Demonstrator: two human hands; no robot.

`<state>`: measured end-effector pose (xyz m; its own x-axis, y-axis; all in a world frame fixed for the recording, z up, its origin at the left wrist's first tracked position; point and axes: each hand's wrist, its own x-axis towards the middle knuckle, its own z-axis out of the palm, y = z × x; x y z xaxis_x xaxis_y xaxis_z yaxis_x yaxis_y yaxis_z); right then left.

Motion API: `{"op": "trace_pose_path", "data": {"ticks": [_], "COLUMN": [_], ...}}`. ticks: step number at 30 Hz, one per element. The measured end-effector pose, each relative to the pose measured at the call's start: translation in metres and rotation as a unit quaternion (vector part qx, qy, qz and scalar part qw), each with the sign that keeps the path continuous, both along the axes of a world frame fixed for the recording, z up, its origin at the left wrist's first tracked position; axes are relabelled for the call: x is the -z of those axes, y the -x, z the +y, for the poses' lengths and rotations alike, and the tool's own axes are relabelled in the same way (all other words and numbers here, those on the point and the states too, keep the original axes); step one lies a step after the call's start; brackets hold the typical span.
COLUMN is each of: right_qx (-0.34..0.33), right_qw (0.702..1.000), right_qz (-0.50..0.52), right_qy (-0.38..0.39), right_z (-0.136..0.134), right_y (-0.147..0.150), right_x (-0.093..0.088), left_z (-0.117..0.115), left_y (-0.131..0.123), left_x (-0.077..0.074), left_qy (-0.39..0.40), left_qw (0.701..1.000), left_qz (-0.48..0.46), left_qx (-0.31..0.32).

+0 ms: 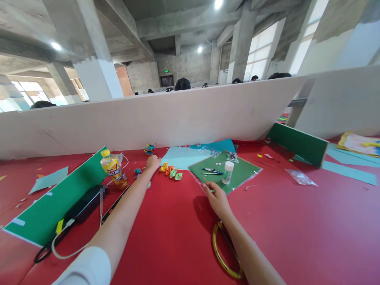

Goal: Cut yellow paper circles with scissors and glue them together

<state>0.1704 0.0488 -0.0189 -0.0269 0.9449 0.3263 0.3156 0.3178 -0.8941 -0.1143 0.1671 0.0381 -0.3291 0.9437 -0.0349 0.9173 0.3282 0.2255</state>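
Note:
My left hand (153, 162) is stretched far across the red table, its fingers closed at the left edge of the light blue paper (181, 157). What it grips, if anything, is too small to tell. A small multicoloured bundle (149, 149) lies just behind it, and a row of folded paper pieces (170, 170) in orange and green sits to its right. My right hand (217, 198) hovers by the near left edge of a green mat (204, 168), thumb and fingers pinched together; nothing nameable shows between them. On that mat a white-capped glue stick (228, 173) stands beside scissors (212, 171).
A yellow-capped drink bottle (113, 168), a black power bank (86, 202) with cables and a green board (56, 206) are on the left. A gold ring (218, 253) lies under my right forearm. A white partition (166, 118) closes the back; another green board (298, 142) stands right.

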Motion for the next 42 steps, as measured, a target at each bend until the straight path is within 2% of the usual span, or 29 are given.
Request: {"op": "trace_pose_path", "data": {"ticks": [3, 5, 10, 13, 16, 26, 32, 37, 42], "right_qx": [0.002, 0.003, 0.003, 0.011, 0.006, 0.001, 0.004, -0.004, -0.007], "right_qw": [1.0, 1.0, 1.0, 1.0, 1.0, 1.0, 1.0, 1.0, 1.0], "right_qz": [-0.005, -0.01, -0.02, -0.023, -0.016, -0.012, -0.016, -0.012, -0.005], "right_qy": [0.001, 0.0, 0.004, 0.011, 0.018, 0.007, 0.007, 0.003, 0.006], "right_z": [0.001, 0.001, 0.001, 0.0, -0.001, -0.001, -0.002, -0.002, -0.004], "right_y": [0.0, 0.0, -0.001, -0.002, -0.002, -0.003, -0.002, 0.0, 0.0], "right_x": [0.0, 0.001, 0.002, 0.002, 0.001, 0.002, 0.0, -0.001, -0.004], "left_z": [0.0, -0.001, -0.004, -0.001, 0.001, -0.011, -0.006, -0.003, -0.01], "left_y": [0.01, 0.011, 0.001, -0.003, -0.003, -0.004, -0.002, -0.003, -0.008], "left_x": [-0.002, 0.002, 0.027, 0.04, 0.046, 0.045, 0.039, 0.04, 0.041], "left_qy": [-0.05, -0.079, -0.117, -0.119, -0.124, -0.157, -0.163, -0.139, -0.142], "left_qw": [0.998, 0.995, 0.983, 0.981, 0.981, 0.978, 0.981, 0.985, 0.986], "left_qz": [0.029, 0.044, 0.06, 0.06, 0.057, 0.081, 0.09, 0.074, 0.064], "left_qx": [0.016, 0.047, 0.127, 0.14, 0.137, 0.107, 0.057, 0.065, 0.063]}}
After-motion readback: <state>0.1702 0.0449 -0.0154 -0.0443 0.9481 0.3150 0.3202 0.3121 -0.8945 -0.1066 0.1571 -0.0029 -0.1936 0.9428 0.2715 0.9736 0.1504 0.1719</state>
